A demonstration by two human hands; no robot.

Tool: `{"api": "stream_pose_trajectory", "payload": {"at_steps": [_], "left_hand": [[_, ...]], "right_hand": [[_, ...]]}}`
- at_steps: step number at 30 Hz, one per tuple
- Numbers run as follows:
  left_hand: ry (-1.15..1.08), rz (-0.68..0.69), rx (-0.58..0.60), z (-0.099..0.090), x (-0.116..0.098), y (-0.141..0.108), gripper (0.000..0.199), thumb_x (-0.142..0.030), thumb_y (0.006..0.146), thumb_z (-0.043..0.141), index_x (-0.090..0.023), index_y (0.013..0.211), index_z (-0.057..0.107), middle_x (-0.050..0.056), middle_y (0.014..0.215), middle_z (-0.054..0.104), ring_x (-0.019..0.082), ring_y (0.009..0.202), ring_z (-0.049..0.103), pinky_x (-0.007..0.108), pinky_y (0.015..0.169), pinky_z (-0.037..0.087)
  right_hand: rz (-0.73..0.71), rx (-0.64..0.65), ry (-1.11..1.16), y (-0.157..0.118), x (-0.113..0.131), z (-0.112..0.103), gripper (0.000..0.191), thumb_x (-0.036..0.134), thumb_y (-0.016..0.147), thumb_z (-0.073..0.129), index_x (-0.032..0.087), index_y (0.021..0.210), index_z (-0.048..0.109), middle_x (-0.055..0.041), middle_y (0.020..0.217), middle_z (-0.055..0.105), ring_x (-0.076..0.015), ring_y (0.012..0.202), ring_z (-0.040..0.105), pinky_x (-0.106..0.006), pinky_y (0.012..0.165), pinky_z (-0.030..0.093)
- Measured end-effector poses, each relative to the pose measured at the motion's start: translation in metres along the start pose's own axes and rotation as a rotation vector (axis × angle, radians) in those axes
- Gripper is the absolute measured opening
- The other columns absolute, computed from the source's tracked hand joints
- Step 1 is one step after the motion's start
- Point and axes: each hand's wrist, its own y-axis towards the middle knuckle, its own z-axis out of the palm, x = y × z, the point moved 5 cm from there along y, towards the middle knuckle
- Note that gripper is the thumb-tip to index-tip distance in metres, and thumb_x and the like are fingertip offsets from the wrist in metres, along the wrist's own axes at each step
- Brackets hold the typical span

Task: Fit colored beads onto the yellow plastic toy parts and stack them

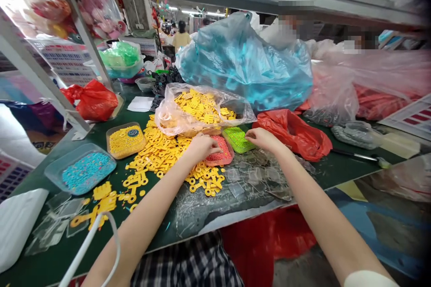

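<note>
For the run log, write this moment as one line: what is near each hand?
left hand: beside red tray of small red beads, over yellow plastic tags | right hand: near tray of small green beads

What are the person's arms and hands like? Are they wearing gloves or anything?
No gloves! The left hand and right hand are bare. A white sleeve edge shows on the right arm. A white cable lies across the left arm. Checked clothing shows below.
</note>
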Motion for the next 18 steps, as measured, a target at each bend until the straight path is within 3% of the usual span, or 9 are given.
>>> {"api": "stream_pose_trajectory", "payload": {"at_steps": [4,9,13,18], "left_hand": [[-0.079,-0.019,-0.124,-0.026,0.000,-0.042,0.019,-0.037,0.088,0.067,-0.020,0.086,0.076,0.004,0.087,0.076,0.020,0.086,0.067,0.031,0.083,0.044],[-0.304,-0.184,-0.412,-0.052,0.028,-0.138,0.018,-0.034,0.088,0.067,-0.021,0.080,0.075,0.002,0.084,0.077,0.018,0.082,0.067,0.031,0.080,0.045],[-0.305,-0.363,-0.399,-0.041,0.050,-0.205,0.019,-0.037,0.088,0.066,-0.023,0.078,0.075,0.000,0.080,0.077,0.018,0.076,0.066,0.033,0.077,0.044],[-0.228,-0.411,-0.325,-0.018,0.056,-0.245,0.022,-0.036,0.091,0.063,-0.024,0.076,0.074,-0.001,0.082,0.077,0.018,0.078,0.067,0.034,0.077,0.043]], "right_hand": [[-0.010,0.138,-0.145,0.022,0.001,0.019,0.028,0.036,0.093,0.059,0.017,0.113,0.062,-0.0077,0.117,0.063,-0.0204,0.104,0.061,-0.044,0.091,0.051],[0.001,0.229,-0.256,0.039,-0.001,0.035,0.029,0.035,0.092,0.061,0.016,0.114,0.061,-0.0076,0.117,0.062,-0.0207,0.104,0.062,-0.043,0.089,0.053],[0.004,0.244,-0.282,0.044,-0.006,0.041,0.026,0.034,0.092,0.061,0.016,0.111,0.062,-0.0067,0.112,0.064,-0.0191,0.099,0.063,-0.040,0.086,0.054],[-0.037,0.214,-0.260,0.038,-0.006,0.038,0.020,0.035,0.094,0.058,0.019,0.104,0.064,-0.0045,0.106,0.065,-0.0164,0.094,0.064,-0.034,0.082,0.053]]}}
